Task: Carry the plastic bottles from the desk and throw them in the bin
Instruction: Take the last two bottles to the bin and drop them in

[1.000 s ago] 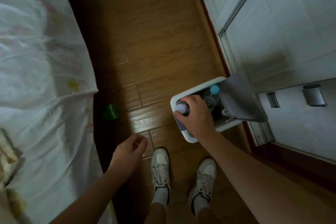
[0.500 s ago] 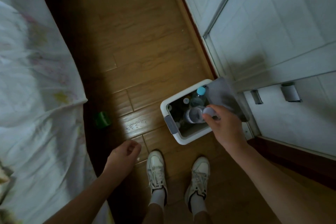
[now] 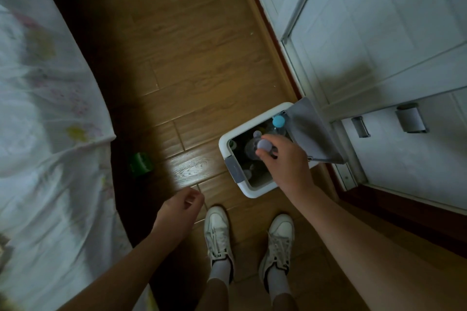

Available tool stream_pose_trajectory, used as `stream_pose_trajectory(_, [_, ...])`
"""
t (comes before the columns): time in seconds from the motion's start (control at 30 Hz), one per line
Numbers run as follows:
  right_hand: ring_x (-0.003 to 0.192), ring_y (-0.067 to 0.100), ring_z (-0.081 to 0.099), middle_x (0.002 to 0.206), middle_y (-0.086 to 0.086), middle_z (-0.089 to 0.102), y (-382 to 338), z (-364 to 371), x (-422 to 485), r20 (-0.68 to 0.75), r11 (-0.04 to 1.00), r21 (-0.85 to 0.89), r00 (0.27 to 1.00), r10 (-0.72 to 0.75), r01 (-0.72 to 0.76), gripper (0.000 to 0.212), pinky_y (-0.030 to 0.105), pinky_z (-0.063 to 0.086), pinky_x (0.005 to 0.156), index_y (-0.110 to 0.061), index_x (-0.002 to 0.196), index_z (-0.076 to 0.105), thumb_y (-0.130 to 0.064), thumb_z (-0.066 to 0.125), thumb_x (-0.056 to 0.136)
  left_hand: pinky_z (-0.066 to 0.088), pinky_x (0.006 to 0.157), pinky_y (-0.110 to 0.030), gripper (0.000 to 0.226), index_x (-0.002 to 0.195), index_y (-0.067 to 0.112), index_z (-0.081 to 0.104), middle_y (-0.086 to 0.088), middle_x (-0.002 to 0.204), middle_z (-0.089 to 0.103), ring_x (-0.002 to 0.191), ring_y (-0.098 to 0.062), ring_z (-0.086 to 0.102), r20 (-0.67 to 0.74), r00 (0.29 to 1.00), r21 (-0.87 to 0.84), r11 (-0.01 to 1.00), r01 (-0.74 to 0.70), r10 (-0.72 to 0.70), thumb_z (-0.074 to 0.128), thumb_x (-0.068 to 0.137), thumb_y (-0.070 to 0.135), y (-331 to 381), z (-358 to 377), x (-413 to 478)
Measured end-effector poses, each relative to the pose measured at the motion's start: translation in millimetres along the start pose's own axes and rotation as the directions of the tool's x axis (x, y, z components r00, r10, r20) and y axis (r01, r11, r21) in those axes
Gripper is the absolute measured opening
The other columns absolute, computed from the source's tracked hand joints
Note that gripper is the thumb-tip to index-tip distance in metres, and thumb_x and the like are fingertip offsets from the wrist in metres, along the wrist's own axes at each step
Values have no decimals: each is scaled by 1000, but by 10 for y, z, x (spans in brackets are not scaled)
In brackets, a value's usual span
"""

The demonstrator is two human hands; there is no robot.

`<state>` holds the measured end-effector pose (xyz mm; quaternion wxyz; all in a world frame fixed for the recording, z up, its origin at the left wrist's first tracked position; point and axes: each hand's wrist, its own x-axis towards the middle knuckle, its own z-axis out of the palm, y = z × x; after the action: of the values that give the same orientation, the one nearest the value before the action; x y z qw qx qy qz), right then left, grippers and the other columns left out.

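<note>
Fingers (image 3: 274,138) pinching bottle (image 3: 262,145), right hand (image 3: 286,163) over bin (image 3: 224,142)

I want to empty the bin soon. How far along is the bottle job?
Done: a blue-capped bottle already lies in the open bin. In hand: the right hand holds a pale-capped bottle over the opening; the left hand holds nothing. Left: dropping it; any further bottles are out of view.

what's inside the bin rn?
Inside the bin: a blue-capped bottle beside the open lid, and a pale-capped bottle that the right hand grips by its top. The hand and shadow hide the rest.
</note>
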<state>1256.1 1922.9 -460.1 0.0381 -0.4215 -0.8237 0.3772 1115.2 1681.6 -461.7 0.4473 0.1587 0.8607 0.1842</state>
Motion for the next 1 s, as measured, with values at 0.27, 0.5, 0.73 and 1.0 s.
stream_pose_trajectory(0.27, [101,6,65,115,-1,72,163,233,269,7,997,71,999,40,-40,37,22,57,82,-19,124,65,-32,72,89,50,73,-25,14,95,35,69,18,89,71,84,5,65,0,1000,23,1000,-13,13,60,94,45,-133,-10,88])
stream_pose_trajectory(0.5, [98,3,60,111,-2,71,245,353,378,52,999,50,999,4,-7,36,21,54,82,-19,118,67,-30,76,86,51,74,-25,7,87,45,62,19,88,71,84,5,66,1,1000,35,999,-20,20,62,93,44,-236,25,114])
stream_pose_trajectory(0.73, [87,-2,59,98,-18,56,260,368,-132,112,998,20,992,52,-55,28,17,51,72,-32,102,54,-34,75,84,57,84,-35,5,90,40,65,17,88,71,84,-1,67,-5,1000,35,999,-2,2,62,93,44,-194,61,69])
stream_pose_trajectory(1.0, [93,0,66,102,-14,66,486,365,-283,18,987,75,990,142,-142,30,23,60,79,-27,114,62,-37,71,87,55,86,-33,10,90,37,68,19,88,72,86,1,67,4,1000,5,1000,-18,18,62,92,45,-66,53,130])
